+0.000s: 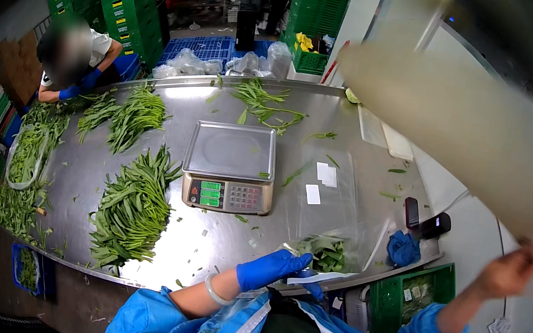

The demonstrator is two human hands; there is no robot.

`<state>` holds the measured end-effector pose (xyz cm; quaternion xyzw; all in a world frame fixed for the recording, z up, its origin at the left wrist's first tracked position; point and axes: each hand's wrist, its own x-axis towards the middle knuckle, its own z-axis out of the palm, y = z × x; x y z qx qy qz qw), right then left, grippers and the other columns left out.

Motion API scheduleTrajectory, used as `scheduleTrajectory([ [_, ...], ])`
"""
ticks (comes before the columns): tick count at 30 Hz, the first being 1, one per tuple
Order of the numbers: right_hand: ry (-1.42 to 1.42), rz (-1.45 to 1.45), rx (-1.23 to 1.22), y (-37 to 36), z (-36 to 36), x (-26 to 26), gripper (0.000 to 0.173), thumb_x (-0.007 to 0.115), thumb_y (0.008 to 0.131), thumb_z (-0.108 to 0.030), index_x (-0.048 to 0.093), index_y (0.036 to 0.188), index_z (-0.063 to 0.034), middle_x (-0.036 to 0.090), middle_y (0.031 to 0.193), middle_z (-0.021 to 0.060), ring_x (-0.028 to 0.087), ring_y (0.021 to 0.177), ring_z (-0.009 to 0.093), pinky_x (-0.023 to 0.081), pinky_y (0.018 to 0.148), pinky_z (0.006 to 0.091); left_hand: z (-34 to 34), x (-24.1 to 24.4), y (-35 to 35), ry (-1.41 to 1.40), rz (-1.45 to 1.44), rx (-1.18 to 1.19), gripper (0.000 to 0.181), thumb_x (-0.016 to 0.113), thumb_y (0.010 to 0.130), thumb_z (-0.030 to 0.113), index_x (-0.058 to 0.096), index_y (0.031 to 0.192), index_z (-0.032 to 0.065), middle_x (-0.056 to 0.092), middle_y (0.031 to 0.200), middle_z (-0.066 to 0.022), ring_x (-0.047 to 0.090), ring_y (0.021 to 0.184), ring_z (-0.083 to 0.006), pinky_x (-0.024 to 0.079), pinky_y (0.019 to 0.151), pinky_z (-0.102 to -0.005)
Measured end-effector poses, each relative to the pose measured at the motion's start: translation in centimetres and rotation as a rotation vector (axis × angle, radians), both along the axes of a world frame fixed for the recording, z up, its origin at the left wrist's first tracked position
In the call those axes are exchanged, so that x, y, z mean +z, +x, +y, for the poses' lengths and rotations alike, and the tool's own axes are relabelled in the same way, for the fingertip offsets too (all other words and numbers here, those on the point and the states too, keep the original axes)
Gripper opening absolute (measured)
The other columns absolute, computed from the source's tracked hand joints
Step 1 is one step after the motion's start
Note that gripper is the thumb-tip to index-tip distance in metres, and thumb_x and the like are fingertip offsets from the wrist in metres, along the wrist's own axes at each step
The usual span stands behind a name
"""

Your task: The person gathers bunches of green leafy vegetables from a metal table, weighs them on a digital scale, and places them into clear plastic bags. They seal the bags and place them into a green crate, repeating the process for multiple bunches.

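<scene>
My left hand (274, 268), in a blue glove, grips the mouth of a clear plastic bag at the table's near edge. Leafy greens (328, 256) show inside that bag. Out to the right, my bare right hand (509, 270) pinches the lower corner of a large pale sheet (463, 129), raised and blurred by motion; its material is unclear. Flat clear plastic bags (336, 218) lie on the steel table beyond my left hand, with small white labels (313, 194) on them. A digital weighing scale (231, 153) stands left of these, its pan bearing only leaf scraps.
Piles of leafy stems (133, 211) lie left on the steel table (201, 260). A co-worker (74, 50) in blue gloves handles greens at the far left. A crumpled blue glove (404, 249) and two dark devices (436, 225) sit near the right edge, above a green crate (386, 300).
</scene>
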<state>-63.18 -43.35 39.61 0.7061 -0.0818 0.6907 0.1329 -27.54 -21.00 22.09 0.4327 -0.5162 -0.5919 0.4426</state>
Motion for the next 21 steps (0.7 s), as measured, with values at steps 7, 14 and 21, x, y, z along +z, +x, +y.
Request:
scheduleTrajectory([
  [7,1.349,0.809,0.705,13.0,1.4,-17.8,0.065,0.071,0.077,-0.005,0.050,0.138,-0.0035,0.043,0.146,0.0149,0.043,0.134,0.028,0.032,0.112,0.0409,1.1,-1.9,0.9,0.127,0.036,0.048,0.062,0.037,0.105,0.046,0.075,0.096,-0.0023,0.074,0.097,-0.0111,0.062,0.090,-0.0158,0.046,0.093,-0.0313],
  [14,1.596,0.485,0.774,20.7,-3.4,-21.8,0.019,0.071,0.085,-0.009,0.067,0.099,0.0021,0.069,0.100,0.0092,0.063,0.096,0.013,0.048,0.088,0.0279,-3.1,-7.6,4.2,0.138,0.625,0.413,0.060,0.034,0.105,0.046,0.071,0.103,-0.0005,0.072,0.104,-0.0170,0.065,0.092,-0.0237,0.047,0.094,-0.0366],
  [21,1.106,0.223,1.080,9.5,1.6,-19.4,0.005,0.071,0.082,-0.004,0.068,0.083,-0.0001,0.068,0.104,0.0130,0.059,0.112,0.029,0.044,0.098,0.0399,6.1,-2.7,-1.9,-0.219,-0.719,0.675,0.050,0.043,0.104,0.037,0.067,0.106,-0.0067,0.071,0.103,-0.0160,0.068,0.086,-0.0256,0.053,0.081,-0.0337],
])
